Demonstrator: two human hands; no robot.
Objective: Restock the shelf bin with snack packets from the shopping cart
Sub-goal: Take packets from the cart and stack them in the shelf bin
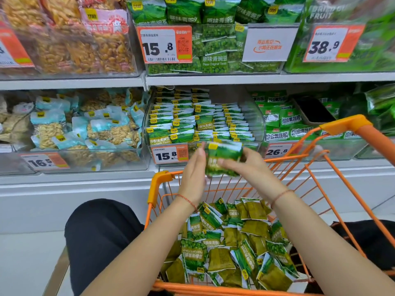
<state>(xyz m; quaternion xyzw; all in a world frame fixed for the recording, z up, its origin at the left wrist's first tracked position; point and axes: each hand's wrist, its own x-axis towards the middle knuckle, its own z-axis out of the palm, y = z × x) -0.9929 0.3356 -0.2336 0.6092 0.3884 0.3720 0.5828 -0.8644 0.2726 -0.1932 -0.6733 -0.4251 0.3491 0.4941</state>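
A small stack of green pea snack packets point(222, 159) is held up between my two hands, just in front of the clear shelf bin point(259, 122) that is filled with upright rows of the same packets. My left hand point(193, 174) presses flat against the stack's left side with straight fingers. My right hand point(250, 165) grips the stack from the right, fingers curled round it. Below, the orange shopping cart point(156, 189) holds several loose green packets point(230, 242).
A bin of peanut packets point(85, 129) sits left of the target bin, and green vegetable-crisp packets point(282, 122) sit to the right. Price tags hang on the bin fronts. An upper shelf point(213, 79) carries more snack bins. A dark-clothed knee point(100, 236) is left of the cart.
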